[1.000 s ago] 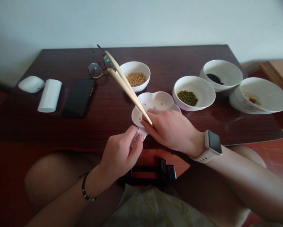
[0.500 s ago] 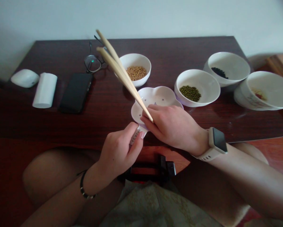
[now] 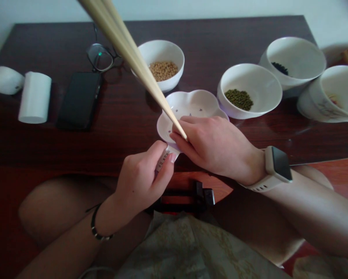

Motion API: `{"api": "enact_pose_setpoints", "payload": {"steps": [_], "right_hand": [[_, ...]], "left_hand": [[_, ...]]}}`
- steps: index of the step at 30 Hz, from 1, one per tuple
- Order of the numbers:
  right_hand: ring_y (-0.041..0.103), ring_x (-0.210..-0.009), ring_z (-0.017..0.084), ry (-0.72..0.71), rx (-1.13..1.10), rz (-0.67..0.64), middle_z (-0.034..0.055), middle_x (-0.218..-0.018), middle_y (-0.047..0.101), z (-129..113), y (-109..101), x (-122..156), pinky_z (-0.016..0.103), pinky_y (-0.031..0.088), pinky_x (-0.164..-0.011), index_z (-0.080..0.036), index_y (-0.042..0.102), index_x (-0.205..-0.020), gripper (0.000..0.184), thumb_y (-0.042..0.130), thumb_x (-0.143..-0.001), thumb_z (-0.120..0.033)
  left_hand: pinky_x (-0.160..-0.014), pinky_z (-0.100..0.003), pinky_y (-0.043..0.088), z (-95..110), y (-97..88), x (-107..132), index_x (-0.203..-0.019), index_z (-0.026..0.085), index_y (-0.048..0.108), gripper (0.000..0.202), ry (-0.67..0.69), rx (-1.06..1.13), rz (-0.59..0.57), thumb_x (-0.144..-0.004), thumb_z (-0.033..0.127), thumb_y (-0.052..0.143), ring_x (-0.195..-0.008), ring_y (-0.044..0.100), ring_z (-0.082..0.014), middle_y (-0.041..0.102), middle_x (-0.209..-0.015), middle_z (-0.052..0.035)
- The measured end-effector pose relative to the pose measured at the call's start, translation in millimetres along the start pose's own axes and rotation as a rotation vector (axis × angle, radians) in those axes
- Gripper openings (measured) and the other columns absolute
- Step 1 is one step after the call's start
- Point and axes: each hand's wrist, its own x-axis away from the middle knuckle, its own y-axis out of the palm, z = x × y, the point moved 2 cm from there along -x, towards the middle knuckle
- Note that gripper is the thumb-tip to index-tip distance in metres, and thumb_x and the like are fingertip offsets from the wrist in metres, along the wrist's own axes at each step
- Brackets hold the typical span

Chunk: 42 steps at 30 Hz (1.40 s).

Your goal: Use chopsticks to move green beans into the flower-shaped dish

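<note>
My left hand (image 3: 146, 174) is closed around the short handle of a white flower-shaped dish (image 3: 176, 102); printed characters show on a label at the handle. A pair of pale wooden chopsticks (image 3: 150, 79) is held in my closed right hand (image 3: 213, 143). From that hand the chopsticks slant up to the left, their upper ends leaving the top of the view. My right hand rests over the near side of the dish and hides part of it. Just right of the dish stands a white bowl (image 3: 265, 89) with green beans (image 3: 238, 99) in it.
Beyond the dish, a bowl (image 3: 178, 52) holds yellow beans (image 3: 163, 71). To the right stand a bowl (image 3: 304, 58) of black beans and a bowl (image 3: 316, 102) with reddish bits. Glasses (image 3: 100, 58), a black phone (image 3: 79, 100), a white cylinder (image 3: 35, 97) and a white rounded object (image 3: 5, 80) lie left.
The chopsticks' upper ends have swung up toward the camera and look closer together. The view has shifted, so the table things sit higher. Both hands keep their holds.
</note>
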Motion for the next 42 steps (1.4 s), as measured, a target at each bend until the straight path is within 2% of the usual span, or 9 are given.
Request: {"api": "enact_pose_setpoints", "payload": {"steps": [6,25,35,42], "right_hand": [[0.058,-0.068,0.016,-0.006,0.006,-0.013,0.0081,-0.092,0.072,-1.2,-1.5,-0.1,0.032,0.026,-0.063,-0.014,0.069,-0.103,0.030,0.044,-0.111,-0.028],[0.058,-0.068,0.017,-0.006,-0.035,0.002,0.0065,-0.094,0.071,-1.2,0.9,-0.6,0.035,0.022,-0.060,-0.017,0.066,-0.100,0.031,0.042,-0.111,-0.032],[0.055,-0.065,0.016,-0.008,-0.051,0.030,0.0057,-0.092,0.072,-1.0,2.1,0.6,0.034,0.020,-0.059,-0.018,0.065,-0.099,0.032,0.040,-0.111,-0.034],[0.054,-0.064,0.016,-0.010,-0.054,0.038,0.0052,-0.088,0.071,-1.3,2.4,-0.1,0.034,0.019,-0.059,-0.018,0.065,-0.097,0.032,0.041,-0.111,-0.034]], "left_hand": [[-0.052,-0.027,0.032,0.6,-0.9,-0.3,-0.089,0.020,0.057,0.018,0.020,-0.016,0.002,-0.104,0.026,0.050,-0.048,0.050,-0.0117,0.053,-0.060,0.0055],[-0.054,-0.027,0.034,-5.2,2.4,2.1,-0.090,0.019,0.056,0.017,0.061,0.031,0.018,-0.105,0.023,0.050,-0.051,0.055,-0.0121,0.054,-0.062,0.0046],[-0.057,-0.029,0.037,-5.6,3.2,3.4,-0.095,0.018,0.059,0.021,0.033,0.034,0.005,-0.107,0.028,0.046,-0.057,0.062,-0.0150,0.062,-0.067,0.0016],[-0.057,-0.029,0.037,-6.1,3.1,3.3,-0.091,0.019,0.057,0.022,0.019,0.036,-0.004,-0.107,0.029,0.045,-0.056,0.061,-0.0154,0.060,-0.066,0.0018]]}}
